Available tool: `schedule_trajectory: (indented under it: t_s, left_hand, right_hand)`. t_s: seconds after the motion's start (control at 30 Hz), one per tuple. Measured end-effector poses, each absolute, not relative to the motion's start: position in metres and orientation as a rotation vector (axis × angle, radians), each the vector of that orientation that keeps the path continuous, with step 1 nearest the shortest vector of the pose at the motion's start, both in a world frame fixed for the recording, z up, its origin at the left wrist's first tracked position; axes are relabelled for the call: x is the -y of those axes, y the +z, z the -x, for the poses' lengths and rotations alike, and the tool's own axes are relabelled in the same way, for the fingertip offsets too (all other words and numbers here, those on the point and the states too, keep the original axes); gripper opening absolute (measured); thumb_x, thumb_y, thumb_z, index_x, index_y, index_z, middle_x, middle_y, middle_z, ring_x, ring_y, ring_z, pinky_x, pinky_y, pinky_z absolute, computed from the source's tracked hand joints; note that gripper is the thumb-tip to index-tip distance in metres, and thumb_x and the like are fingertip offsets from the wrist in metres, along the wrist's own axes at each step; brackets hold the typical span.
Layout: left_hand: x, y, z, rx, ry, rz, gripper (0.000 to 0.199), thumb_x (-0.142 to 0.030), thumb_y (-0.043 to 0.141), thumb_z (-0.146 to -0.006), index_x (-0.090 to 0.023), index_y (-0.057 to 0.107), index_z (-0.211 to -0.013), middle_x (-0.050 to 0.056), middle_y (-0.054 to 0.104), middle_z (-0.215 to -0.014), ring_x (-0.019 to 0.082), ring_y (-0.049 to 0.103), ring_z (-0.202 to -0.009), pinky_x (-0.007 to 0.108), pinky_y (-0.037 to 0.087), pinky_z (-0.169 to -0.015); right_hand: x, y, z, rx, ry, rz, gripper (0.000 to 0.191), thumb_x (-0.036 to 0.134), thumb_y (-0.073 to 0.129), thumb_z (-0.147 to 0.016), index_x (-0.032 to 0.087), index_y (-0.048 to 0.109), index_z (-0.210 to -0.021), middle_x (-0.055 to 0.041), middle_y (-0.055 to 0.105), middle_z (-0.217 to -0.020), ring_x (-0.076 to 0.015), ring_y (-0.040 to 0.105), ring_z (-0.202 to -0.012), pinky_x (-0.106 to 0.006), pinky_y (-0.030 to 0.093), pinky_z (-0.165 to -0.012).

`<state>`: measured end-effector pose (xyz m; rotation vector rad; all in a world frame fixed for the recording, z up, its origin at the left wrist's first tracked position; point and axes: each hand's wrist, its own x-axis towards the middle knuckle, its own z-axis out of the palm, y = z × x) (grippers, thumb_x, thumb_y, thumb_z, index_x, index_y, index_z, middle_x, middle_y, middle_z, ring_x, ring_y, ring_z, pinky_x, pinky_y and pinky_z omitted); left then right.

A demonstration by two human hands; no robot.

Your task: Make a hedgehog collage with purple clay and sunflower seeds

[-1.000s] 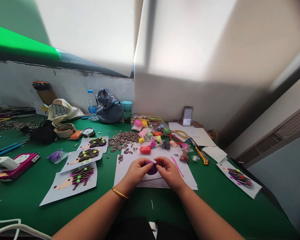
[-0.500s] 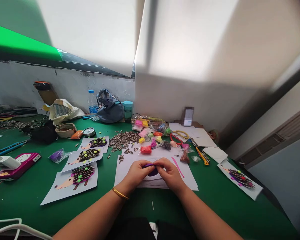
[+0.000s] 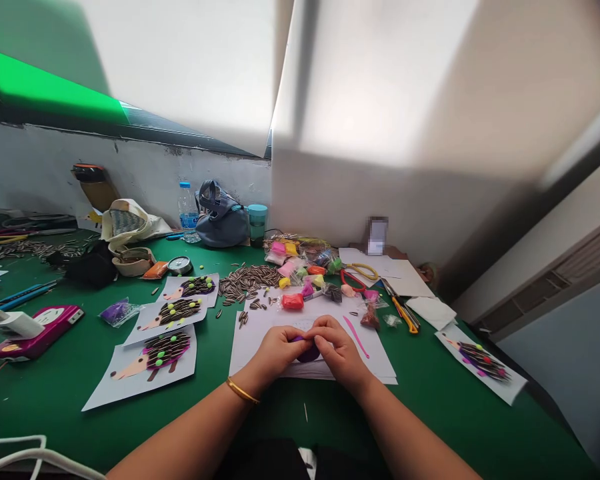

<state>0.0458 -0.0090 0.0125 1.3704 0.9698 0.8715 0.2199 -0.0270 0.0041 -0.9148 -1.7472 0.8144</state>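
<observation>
Pinching one purple clay lump (image 3: 307, 348), left hand (image 3: 278, 349) and right hand (image 3: 338, 351) grip together above two paper sheets (image 3: 380, 353).

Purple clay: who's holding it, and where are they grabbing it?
Both hands pinch the purple clay: the left hand grips its left side and the right hand its right side, fingers meeting over the top, above the white paper.

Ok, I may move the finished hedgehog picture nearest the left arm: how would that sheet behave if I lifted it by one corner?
The hedgehog picture is thin paper, so it would probably sag. The seeds and clay dots load its middle, so it may droop there, and loose ones could drop off.
</observation>
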Motion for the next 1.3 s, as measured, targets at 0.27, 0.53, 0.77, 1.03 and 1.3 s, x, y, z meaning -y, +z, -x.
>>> schedule_trajectory:
  t_s: [0.27, 0.53, 0.77, 1.03, 1.3]
  left_hand:
    - [0.014, 0.02, -0.047, -1.018, 0.838, -1.456, 0.026, -0.038, 0.068, -0.069, -0.013, 0.071, -0.066, 0.001, 0.064, -0.06, 0.014, 0.055, -0.059, 0.023, 0.041, -0.056]
    - [0.014, 0.015, -0.046, -1.028, 0.859, -1.546, 0.019, -0.032, 0.064, -0.072, -0.014, 0.072, -0.072, 0.002, 0.068, -0.066, 0.015, 0.059, -0.063, 0.024, 0.044, -0.059]
    - [0.012, 0.015, -0.045, -0.991, 1.004, -1.441, 0.029, -0.035, 0.072, -0.072, -0.016, 0.071, -0.093, 0.006, 0.073, -0.088, 0.02, 0.067, -0.082, 0.03, 0.052, -0.075]
    - [0.008, 0.007, -0.046, -0.978, 1.058, -1.446, 0.024, -0.037, 0.073, -0.073, -0.016, 0.065, -0.082, 0.002, 0.068, -0.074, 0.017, 0.064, -0.07, 0.028, 0.052, -0.067]
    - [0.009, 0.009, -0.044, -1.047, 1.07, -1.53, 0.02, -0.036, 0.068, -0.077, -0.018, 0.073, -0.083, 0.004, 0.074, -0.078, 0.02, 0.067, -0.075, 0.029, 0.053, -0.071]
  right_hand:
    - [0.029, 0.007, -0.218, 1.792, 0.845, 0.863, 0.027, 0.037, 0.05, -0.094, 0.026, 0.074, -0.099, -0.0062, 0.054, -0.101, -0.0216, 0.054, -0.099, -0.038, 0.045, -0.092]
    - [0.031, 0.008, -0.216, 1.812, 0.83, 0.86, 0.026, 0.035, 0.049, -0.094, 0.026, 0.073, -0.099, -0.0065, 0.054, -0.106, -0.0217, 0.055, -0.103, -0.038, 0.044, -0.095]
    - [0.021, 0.001, -0.221, 1.68, 0.743, 1.04, 0.021, 0.031, 0.055, -0.091, 0.024, 0.065, -0.107, -0.0051, 0.062, -0.1, -0.0201, 0.058, -0.093, -0.034, 0.046, -0.083]
    - [0.019, 0.0, -0.221, 1.636, 0.837, 1.069, 0.021, 0.037, 0.056, -0.09, 0.02, 0.068, -0.085, -0.004, 0.064, -0.084, -0.0193, 0.059, -0.081, -0.033, 0.047, -0.078]
    - [0.02, -0.001, -0.221, 1.608, 0.875, 1.082, 0.02, 0.039, 0.062, -0.087, 0.021, 0.069, -0.092, -0.0041, 0.066, -0.09, -0.02, 0.06, -0.086, -0.034, 0.048, -0.08]
